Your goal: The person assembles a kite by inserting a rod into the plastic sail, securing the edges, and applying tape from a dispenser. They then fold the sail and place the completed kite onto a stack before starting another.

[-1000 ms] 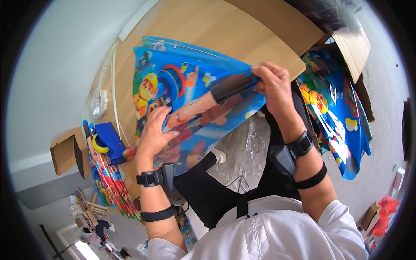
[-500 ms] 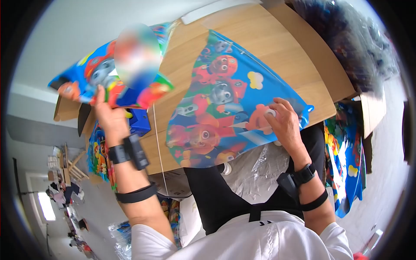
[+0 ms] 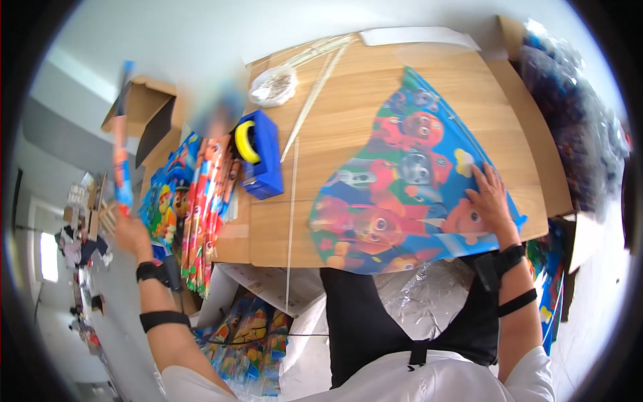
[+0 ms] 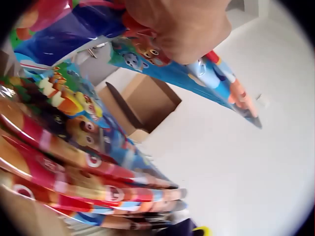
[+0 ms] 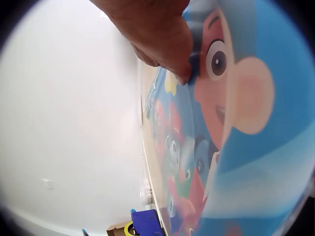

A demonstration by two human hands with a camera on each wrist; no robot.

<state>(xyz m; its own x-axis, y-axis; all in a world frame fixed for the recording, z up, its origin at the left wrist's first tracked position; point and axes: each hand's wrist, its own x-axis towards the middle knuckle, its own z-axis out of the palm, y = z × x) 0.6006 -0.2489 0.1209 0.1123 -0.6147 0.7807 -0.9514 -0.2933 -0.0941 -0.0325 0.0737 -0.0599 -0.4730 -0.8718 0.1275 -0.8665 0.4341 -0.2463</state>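
Note:
Off the table's left end, my left hand (image 3: 132, 236) grips a cartoon-printed plastic kite (image 3: 120, 164), seen nearly edge-on in the head view. The left wrist view shows its blue edge (image 4: 224, 81) running out past the fist, over a stack of rolled printed kites (image 4: 113, 189). On the right half of the table lies another kite (image 3: 408, 194), a blue triangle with cartoon animals and a stick along its far edge. My right hand (image 3: 492, 201) rests on it near the right corner, fingers spread. The right wrist view shows the fingertips pressed on the sheet.
A blue tape dispenser (image 3: 263, 154) with yellow tape stands by the table's left edge. Behind it are a white bowl (image 3: 273, 87) and thin pale sticks (image 3: 315, 94). An open carton (image 3: 151, 110) is at the far left; plastic-wrapped bundles (image 3: 566, 127) fill the right side.
The left hand has left the right-hand kite and carried another kite leftward, turning it edge-on. The right hand, earlier gripping the kite, now lies flat on it. The head view has swung left.

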